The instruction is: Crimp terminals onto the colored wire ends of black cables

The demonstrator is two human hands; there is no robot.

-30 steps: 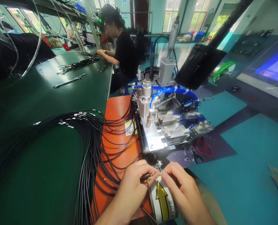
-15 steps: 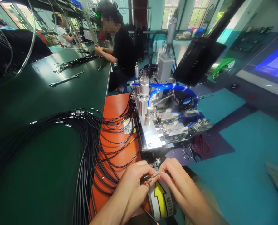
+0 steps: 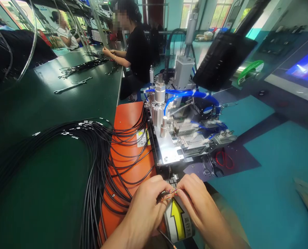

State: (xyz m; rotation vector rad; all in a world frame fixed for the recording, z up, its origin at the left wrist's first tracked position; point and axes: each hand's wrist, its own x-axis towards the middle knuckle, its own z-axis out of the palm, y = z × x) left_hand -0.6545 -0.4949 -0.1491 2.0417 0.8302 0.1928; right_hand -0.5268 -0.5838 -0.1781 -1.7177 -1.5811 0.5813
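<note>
Thin coloured wires point(image 3: 166, 197) stick out between my hands at the near side of the machine. My left hand point(image 3: 151, 197) is closed on them, thumb and forefinger pressed together. Close beside it, my right hand point(image 3: 192, 192) pinches the wire tips, with its fingertips almost touching the left ones. Below the fingers is a white label with a yellow arrow point(image 3: 178, 219). A black cable end point(image 3: 166, 238) hangs under my left wrist; whether it belongs to the wires I cannot tell.
A metal machine with blue air hoses point(image 3: 192, 94) stands ahead. To its left, a bundle of black cables point(image 3: 96, 166) lies over an orange cover point(image 3: 133, 155) and green table point(image 3: 60, 193). Wrenches point(image 3: 207, 169) and red-handled scissors point(image 3: 224, 159) lie right. A co-worker point(image 3: 138, 45) sits beyond.
My fingertips have shifted slightly on the wires, which fan out a little differently. Both hands stay in nearly the same place. The co-worker's hands have moved slightly left and up.
</note>
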